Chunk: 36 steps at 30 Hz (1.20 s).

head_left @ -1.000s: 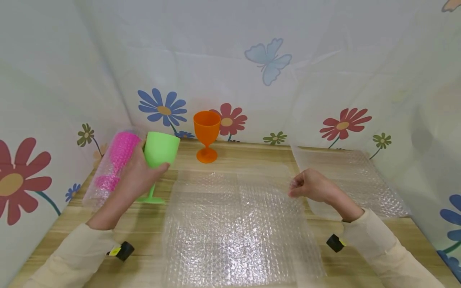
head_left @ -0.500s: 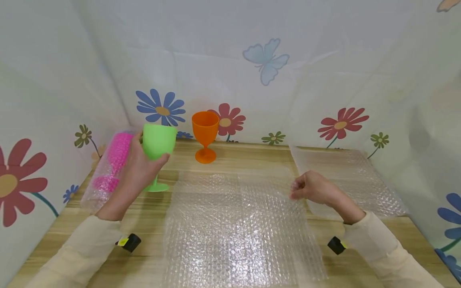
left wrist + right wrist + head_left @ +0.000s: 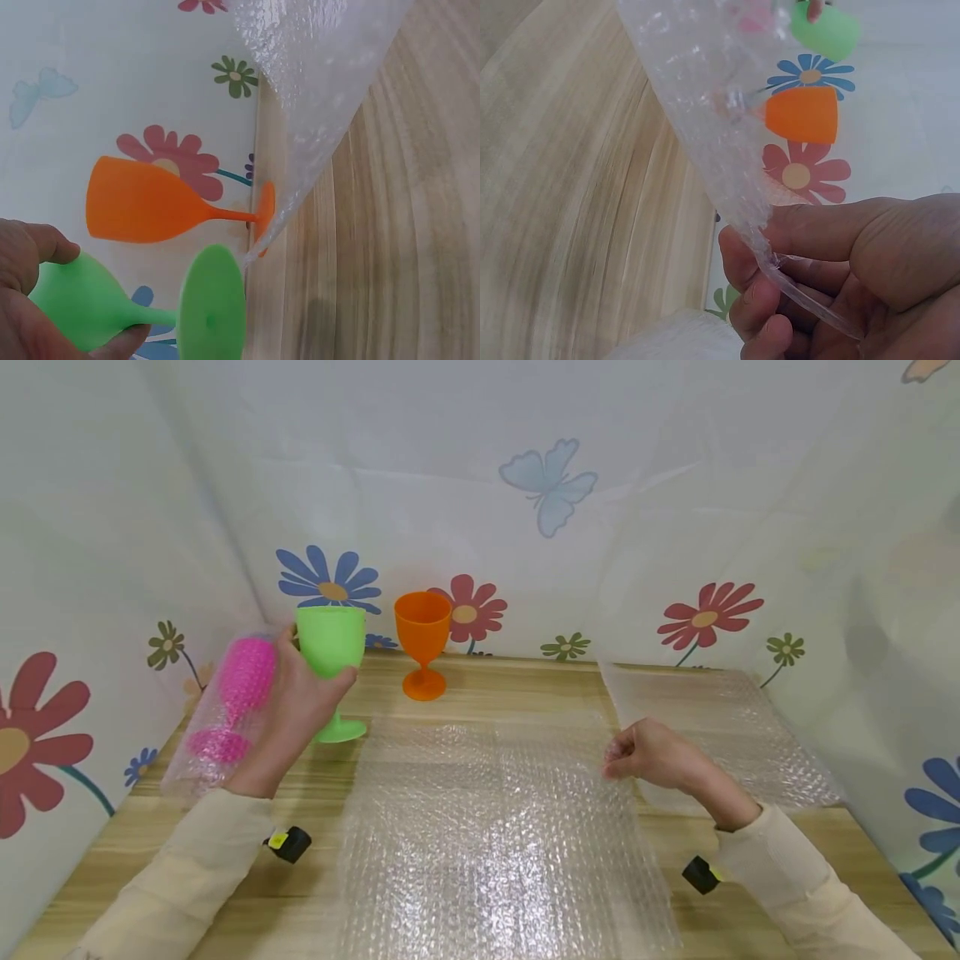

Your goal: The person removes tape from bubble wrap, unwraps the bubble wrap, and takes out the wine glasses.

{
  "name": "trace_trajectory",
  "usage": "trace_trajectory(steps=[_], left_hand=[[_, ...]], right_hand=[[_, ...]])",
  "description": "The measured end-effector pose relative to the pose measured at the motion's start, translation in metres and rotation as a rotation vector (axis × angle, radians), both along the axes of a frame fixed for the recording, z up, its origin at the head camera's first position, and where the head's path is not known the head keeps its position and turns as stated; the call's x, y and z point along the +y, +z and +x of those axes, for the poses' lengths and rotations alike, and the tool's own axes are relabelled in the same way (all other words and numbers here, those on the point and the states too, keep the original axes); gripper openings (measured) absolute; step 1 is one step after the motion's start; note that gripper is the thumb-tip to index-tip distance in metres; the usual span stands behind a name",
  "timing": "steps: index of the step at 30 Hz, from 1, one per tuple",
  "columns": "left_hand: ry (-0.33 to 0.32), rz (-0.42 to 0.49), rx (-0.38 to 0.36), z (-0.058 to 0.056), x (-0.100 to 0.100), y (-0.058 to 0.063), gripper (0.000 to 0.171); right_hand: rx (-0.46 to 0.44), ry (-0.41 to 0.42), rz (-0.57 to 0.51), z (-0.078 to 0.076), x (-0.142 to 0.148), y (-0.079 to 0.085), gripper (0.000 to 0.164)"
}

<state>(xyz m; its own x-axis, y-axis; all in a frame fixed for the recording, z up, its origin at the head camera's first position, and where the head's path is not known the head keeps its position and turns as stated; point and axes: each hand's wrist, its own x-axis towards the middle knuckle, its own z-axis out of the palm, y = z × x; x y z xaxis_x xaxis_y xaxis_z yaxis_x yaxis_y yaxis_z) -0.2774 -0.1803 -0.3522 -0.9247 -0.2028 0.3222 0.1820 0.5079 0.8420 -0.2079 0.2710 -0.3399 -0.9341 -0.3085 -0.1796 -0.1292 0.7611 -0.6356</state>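
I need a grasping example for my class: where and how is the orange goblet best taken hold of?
I'd grip the orange goblet around its bowl, probably from the right: it stands upright, the bowl is far broader than the thin stem, the left hand with the green goblet occupies its left, and the backdrop rises behind.

Free tabletop [image 3: 525, 683] behind the bubble wrap [image 3: 495, 827] — orange goblet [image 3: 423, 625] in the way

A loose, cream left sleeve [image 3: 176, 881] matches the right sleeve [image 3: 813, 889], both long and softly creased. Near the cuffs sit a boxy black left unit [image 3: 293, 844] and a similar right unit [image 3: 699, 875], each with a bright yellow-green patch [image 3: 278, 841].
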Motion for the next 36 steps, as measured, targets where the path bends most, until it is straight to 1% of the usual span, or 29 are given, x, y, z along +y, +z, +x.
trace_trajectory(steps=[3, 8, 13, 17, 20, 25, 28, 30, 36], left_hand=[[0.010, 0.000, 0.034, -0.005, 0.002, 0.000, 0.100], [0.023, -0.007, 0.066, -0.012, 0.004, 0.001, 0.098], [0.044, -0.016, 0.102, -0.022, 0.005, -0.003, 0.094], [0.064, -0.013, 0.097, -0.029, 0.007, -0.007, 0.095], [0.061, 0.011, 0.070, -0.033, 0.008, -0.010, 0.097], [0.038, 0.053, 0.021, -0.040, 0.009, -0.015, 0.099], [0.023, 0.092, 0.024, -0.044, 0.010, -0.018, 0.098], [0.026, 0.102, 0.031, -0.047, 0.010, -0.021, 0.097], [0.047, 0.097, 0.071, -0.054, 0.011, -0.030, 0.095]], right_hand=[[-0.001, -0.004, 0.001, 0.001, 0.000, 0.000, 0.009], [-0.002, -0.011, 0.004, 0.002, 0.000, 0.001, 0.010], [0.002, -0.010, 0.000, 0.003, 0.001, 0.000, 0.010], [0.000, -0.011, 0.002, 0.004, 0.002, -0.001, 0.010], [-0.004, -0.013, 0.009, 0.004, 0.003, -0.001, 0.010], [-0.009, -0.017, 0.014, 0.004, 0.003, -0.002, 0.010], [-0.012, -0.016, 0.005, 0.004, 0.003, -0.003, 0.010], [-0.016, -0.016, -0.001, 0.005, 0.003, -0.003, 0.010], [-0.026, -0.016, 0.004, 0.006, 0.004, -0.004, 0.010]])
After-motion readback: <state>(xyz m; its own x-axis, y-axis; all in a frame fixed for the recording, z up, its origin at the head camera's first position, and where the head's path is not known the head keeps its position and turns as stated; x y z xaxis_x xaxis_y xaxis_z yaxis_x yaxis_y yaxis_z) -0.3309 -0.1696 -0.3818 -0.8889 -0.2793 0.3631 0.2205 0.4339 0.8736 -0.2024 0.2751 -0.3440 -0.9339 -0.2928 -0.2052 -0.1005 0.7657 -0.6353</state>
